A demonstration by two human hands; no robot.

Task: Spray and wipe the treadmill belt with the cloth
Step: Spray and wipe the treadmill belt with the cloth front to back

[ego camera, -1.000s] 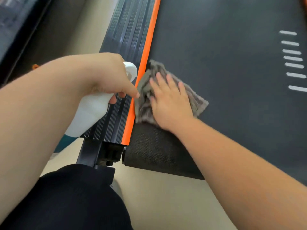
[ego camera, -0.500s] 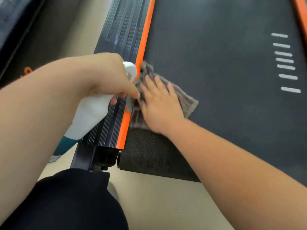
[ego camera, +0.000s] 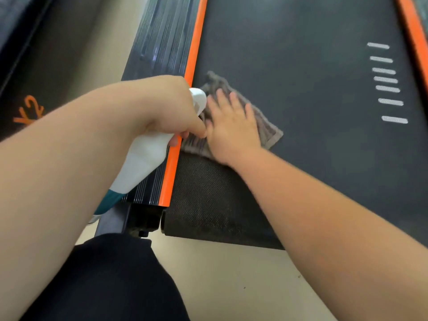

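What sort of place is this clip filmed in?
Likely a gym or home workout room: a wide treadmill belt, its orange side rail, and a plain pale floor beneath. Nothing else confirms which.

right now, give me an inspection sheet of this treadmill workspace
surface: dark treadmill belt, white stripes near its right side, orange strip along its left edge
job's things: grey cloth flat on the belt beside the orange strip; white spray bottle with a teal base, over the black side rail
clutter: nothing seen
hands: left hand grips the spray bottle; right hand presses flat on the cloth
cables: nothing seen
surroundings: beige floor; dark surface with orange lettering at left; black-clothed knee below
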